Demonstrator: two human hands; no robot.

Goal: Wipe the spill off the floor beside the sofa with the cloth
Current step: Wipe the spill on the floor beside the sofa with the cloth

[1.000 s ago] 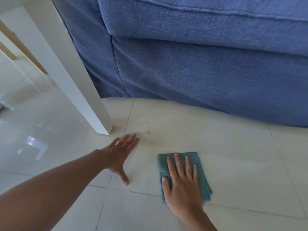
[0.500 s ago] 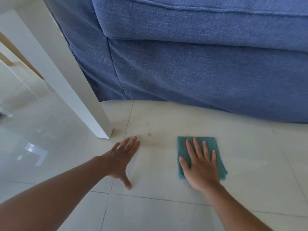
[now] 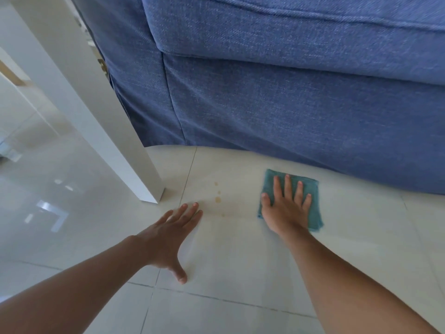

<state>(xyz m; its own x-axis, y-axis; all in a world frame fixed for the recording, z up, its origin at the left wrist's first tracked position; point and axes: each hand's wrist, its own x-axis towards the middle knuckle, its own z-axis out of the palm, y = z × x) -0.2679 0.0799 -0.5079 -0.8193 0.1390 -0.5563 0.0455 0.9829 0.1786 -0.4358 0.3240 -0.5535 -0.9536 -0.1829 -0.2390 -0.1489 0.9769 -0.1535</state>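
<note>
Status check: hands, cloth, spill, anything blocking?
Right hand flat on cloth; left hand flat on floor. Spill uncovered between them. White table leg beside spill.

No readable text, label, brand, number or sign anywhere in frame.

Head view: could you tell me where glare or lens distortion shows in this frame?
Head view: bright window reflections glare on the glossy floor at left; wide-angle distortion bows the sofa base into a curve and slants the table leg; cloth and both hands look sharp.
</note>
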